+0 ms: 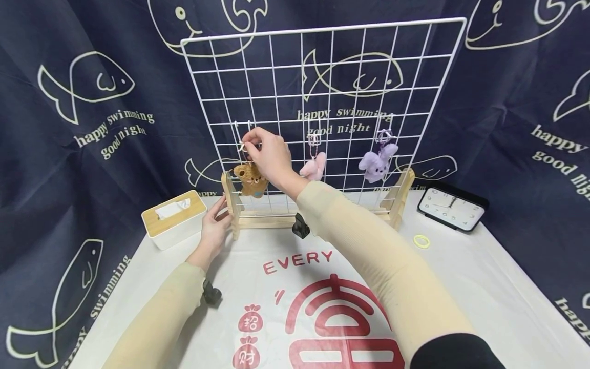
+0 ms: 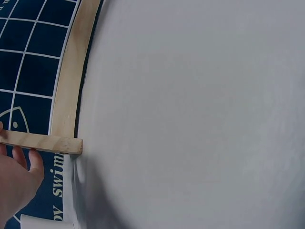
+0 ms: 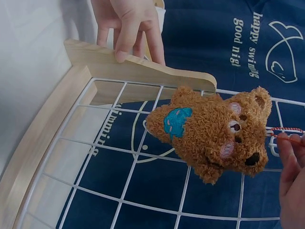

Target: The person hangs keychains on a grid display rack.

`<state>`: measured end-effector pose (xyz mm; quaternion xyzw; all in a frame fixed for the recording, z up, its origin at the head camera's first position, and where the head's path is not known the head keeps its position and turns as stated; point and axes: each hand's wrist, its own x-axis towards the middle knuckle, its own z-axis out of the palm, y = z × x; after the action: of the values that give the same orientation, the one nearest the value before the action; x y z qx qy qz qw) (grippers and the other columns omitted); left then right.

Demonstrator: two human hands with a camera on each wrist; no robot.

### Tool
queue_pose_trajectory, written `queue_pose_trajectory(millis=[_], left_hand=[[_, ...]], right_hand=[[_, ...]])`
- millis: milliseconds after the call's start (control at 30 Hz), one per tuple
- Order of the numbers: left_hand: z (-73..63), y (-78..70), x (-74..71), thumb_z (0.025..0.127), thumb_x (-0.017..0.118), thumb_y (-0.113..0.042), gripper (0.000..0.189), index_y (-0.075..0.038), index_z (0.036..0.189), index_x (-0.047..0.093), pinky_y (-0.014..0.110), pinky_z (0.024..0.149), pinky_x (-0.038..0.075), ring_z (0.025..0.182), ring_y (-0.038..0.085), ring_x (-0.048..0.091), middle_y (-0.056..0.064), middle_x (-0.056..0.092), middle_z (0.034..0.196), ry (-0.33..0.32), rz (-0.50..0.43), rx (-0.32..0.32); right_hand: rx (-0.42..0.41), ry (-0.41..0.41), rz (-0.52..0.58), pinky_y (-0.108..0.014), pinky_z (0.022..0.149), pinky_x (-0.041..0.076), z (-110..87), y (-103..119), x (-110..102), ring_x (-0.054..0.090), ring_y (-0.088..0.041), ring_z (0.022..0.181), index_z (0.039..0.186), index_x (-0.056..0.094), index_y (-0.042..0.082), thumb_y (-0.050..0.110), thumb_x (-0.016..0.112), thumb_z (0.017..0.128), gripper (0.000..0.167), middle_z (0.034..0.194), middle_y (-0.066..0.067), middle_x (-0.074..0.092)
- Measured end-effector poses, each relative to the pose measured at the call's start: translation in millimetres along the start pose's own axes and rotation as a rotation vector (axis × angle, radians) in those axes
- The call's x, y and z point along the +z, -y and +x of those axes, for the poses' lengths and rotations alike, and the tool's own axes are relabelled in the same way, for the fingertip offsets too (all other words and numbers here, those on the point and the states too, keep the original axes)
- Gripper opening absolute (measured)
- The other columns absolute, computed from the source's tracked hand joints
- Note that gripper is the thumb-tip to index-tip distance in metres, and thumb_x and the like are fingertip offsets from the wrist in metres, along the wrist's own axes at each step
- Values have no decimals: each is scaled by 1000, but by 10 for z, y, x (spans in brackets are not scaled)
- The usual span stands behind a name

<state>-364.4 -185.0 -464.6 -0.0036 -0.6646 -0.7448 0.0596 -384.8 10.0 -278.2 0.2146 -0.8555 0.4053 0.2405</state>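
Note:
My right hand [image 1: 272, 156] is raised at the left part of the white wire grid [image 1: 288, 96], pinching the thin red-and-white cord [image 3: 288, 129] of a brown bear plush keychain [image 3: 214, 131]. The bear has pink cheeks and a blue patch, and hangs in front of the grid under my fingers. Part of the cord is hidden by the fingertips. Lower left, my left hand [image 1: 214, 228] holds the upright side of the wooden stand [image 3: 138, 71], thumb on one face and fingers on the other. Hooks [image 1: 236, 128] on the grid show just above my right hand.
A pink plush [image 1: 313, 166] and a purple bunny plush [image 1: 379, 163] hang farther right on the grid. A tissue box [image 1: 177, 225] stands left of the stand. To the right are a black-framed clock [image 1: 452, 206] and a yellow ring [image 1: 421, 241] on the white printed tablecloth [image 1: 258, 307].

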Motion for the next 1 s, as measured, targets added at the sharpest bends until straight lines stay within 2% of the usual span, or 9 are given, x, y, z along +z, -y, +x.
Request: queue_pose_trajectory(millis=[67,167,267,433,633,1000], left_hand=[[-1,6,7,95,51,16,70,-9,158,36,52,116,38,141,42,39,23,37,157,0,7,2],[49,115,-9,95,51,16,70,-12,158,38,52,115,39,140,40,41,20,39,156,-10,7,22],[51,140,-1,94,51,16,71,-11,158,38,52,114,40,138,40,43,20,41,155,-20,17,40],[53,142,16,94,51,17,71,-10,158,37,52,114,41,138,40,44,20,41,155,-23,13,46],[52,133,21,94,52,16,71,-11,158,38,50,113,42,137,39,45,20,41,155,-30,2,36],[51,122,-13,95,51,16,70,-11,158,38,48,113,43,136,39,46,20,42,153,-30,34,52]], right_hand=[[7,-9,-10,-32,64,48,3,-4,6,64,-4,67,107,73,16,22,64,102,12,95,7,75],[9,-26,-31,-32,63,48,8,-14,21,61,-3,63,106,73,17,23,64,101,12,95,9,75],[18,-48,-67,-32,65,49,9,-18,32,61,-6,66,105,73,19,25,65,101,11,95,10,75],[65,-76,-101,-33,69,51,4,-11,26,64,-9,76,103,72,20,27,66,100,10,94,13,74],[100,-83,-92,-33,69,51,-6,0,11,64,-7,75,99,71,21,30,69,98,9,89,14,73],[79,-58,-54,-31,67,50,-54,-2,-28,62,-7,78,102,69,20,29,63,100,11,90,13,72]])
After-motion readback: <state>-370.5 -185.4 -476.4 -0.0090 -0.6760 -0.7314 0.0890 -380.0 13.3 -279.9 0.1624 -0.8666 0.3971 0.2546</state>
